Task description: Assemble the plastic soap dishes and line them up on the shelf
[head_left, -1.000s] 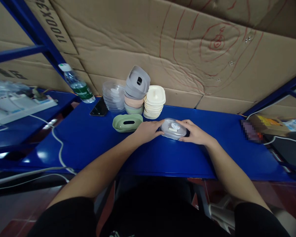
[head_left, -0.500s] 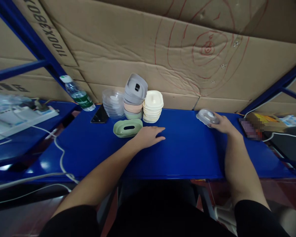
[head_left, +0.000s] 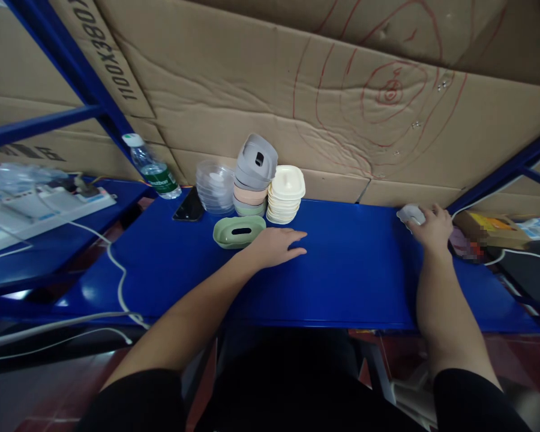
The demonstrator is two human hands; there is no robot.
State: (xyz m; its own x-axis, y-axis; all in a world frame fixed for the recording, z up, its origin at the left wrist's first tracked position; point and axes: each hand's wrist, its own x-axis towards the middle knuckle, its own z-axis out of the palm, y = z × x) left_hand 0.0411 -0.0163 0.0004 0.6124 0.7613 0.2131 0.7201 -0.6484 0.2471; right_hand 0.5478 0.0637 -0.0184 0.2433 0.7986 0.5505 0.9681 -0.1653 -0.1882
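Note:
At the far right of the blue table, my right hand (head_left: 434,228) has its fingers round a small plastic box with a clear cover (head_left: 409,215); the hand hides much of it. My left hand (head_left: 276,246) is over the table's middle with fingers apart and nothing in them. Just left of it lies a light green oval plastic shell (head_left: 234,235) with a dark slot. Behind these stand a stack of cream plastic lids (head_left: 285,195), a stack of grey, pink and green shells (head_left: 253,171) and nested clear covers (head_left: 215,187).
A water bottle (head_left: 157,174) leans at the back left, beside a black phone (head_left: 189,205). A white power strip (head_left: 63,213) and cables lie further left. Beyond my right hand is an open cardboard box (head_left: 495,231). A cardboard wall (head_left: 234,78) closes off the back.
My left hand let go of the clear-covered box and stayed near the green shell. My right hand carried the box from the table's middle to the far right.

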